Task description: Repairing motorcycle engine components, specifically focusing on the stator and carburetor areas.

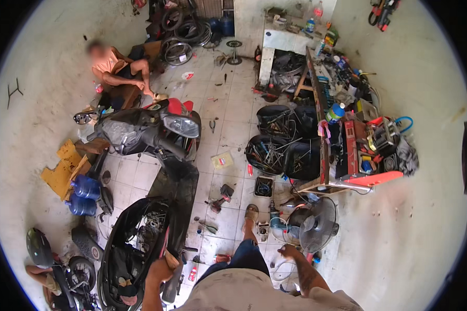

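My left hand (160, 271) is closed on a tan flat piece (171, 259) whose material I cannot make out. It hangs beside a black scooter (174, 202) with its body opened and its inner parts (146, 228) showing. My right hand (291, 252) is held out low, fingers curled in; whether anything is in them is too small to tell. Closest to that hand are a standing fan (318, 224) and a teal power drill (275, 213) on the floor. Between scooter and fan lie a red and black cordless driver (222, 199) and pliers (207, 226).
Black bins of tools (267, 155) stand before a cluttered workbench (347, 140) on the right. A seated person (117, 67) is at the far left, and another person's arm (39, 270) shows at lower left. Blue water jugs (83, 194) and tires (187, 31) line the wall.
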Demonstrator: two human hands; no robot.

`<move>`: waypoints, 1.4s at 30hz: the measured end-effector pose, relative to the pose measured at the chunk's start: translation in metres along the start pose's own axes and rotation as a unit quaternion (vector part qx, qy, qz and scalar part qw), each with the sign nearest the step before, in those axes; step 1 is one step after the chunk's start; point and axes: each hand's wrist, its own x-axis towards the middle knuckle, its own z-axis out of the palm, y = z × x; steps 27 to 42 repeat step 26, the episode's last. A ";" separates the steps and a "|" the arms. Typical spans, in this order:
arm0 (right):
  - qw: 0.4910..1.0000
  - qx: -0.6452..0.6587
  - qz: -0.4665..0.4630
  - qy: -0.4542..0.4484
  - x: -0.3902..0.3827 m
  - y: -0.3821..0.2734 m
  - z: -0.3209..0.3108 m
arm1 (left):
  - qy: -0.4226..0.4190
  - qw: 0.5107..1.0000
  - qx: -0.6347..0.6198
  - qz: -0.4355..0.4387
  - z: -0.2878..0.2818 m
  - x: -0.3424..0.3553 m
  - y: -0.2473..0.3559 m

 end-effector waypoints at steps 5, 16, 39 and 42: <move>0.991 -0.075 -0.093 0.058 0.080 0.014 -0.113 | 0.184 0.962 -0.201 -0.031 -0.096 0.022 0.082; 0.843 0.500 0.055 0.190 0.068 0.023 -0.258 | 0.543 0.763 -0.344 0.066 -0.275 0.128 0.113; 0.898 0.421 0.124 0.033 0.095 -0.027 -0.250 | 0.522 0.713 -0.441 0.154 -0.400 0.239 0.176; 0.898 0.421 0.124 0.033 0.095 -0.027 -0.250 | 0.522 0.713 -0.441 0.154 -0.400 0.239 0.176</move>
